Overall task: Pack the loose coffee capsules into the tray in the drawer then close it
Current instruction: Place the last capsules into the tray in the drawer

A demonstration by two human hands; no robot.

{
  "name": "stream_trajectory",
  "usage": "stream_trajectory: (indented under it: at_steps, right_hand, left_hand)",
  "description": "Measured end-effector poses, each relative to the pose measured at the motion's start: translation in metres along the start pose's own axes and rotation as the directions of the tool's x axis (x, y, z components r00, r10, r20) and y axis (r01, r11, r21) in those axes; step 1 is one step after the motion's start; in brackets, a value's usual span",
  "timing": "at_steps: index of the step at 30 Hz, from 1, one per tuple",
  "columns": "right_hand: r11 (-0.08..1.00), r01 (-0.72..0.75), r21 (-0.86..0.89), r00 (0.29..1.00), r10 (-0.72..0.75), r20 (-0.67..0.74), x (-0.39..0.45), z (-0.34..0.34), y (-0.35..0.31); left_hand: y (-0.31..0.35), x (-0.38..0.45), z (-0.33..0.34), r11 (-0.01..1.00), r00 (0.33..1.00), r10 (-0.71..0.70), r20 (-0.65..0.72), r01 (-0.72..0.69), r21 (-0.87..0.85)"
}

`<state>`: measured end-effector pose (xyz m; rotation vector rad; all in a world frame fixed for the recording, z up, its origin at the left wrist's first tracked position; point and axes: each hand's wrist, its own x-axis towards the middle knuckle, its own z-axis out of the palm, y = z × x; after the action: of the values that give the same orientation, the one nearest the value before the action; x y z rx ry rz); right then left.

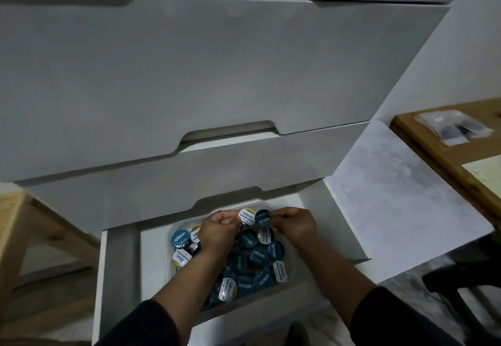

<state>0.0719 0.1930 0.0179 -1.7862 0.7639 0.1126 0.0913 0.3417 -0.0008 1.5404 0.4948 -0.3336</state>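
The bottom white drawer (122,264) stands pulled out. Inside it lies a clear plastic tray (267,206) heaped with several blue and white-gold coffee capsules (260,255). My left hand (218,230) hovers over the tray's far end, pinching a white-gold capsule (246,215). My right hand (294,223) is beside it, fingers closed on a dark blue capsule (262,217). The two held capsules nearly touch above the pile. Both forearms cover part of the tray.
Closed white drawer fronts (217,74) rise above the open one. A wooden table (444,150) with a plastic packet (455,126) stands at right, a wooden frame (24,226) at left. A dark chair (466,286) sits at lower right.
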Motion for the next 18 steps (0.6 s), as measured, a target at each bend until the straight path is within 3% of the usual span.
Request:
stream_trajectory:
  at_steps: [6, 18]
  right_hand:
    - [0.993, 0.017, -0.119, 1.000, -0.018, -0.013, 0.012, 0.006, -0.004]
    - [0.989, 0.038, -0.146, 0.999, -0.038, -0.001, 0.018, 0.008, 0.000]
  left_hand:
    - [0.002, 0.008, 0.002, 0.996, 1.000, 0.010, -0.021, -0.008, 0.094]
    - [0.001, 0.012, -0.005, 0.955, 0.994, 0.105, -0.016, -0.096, 0.280]
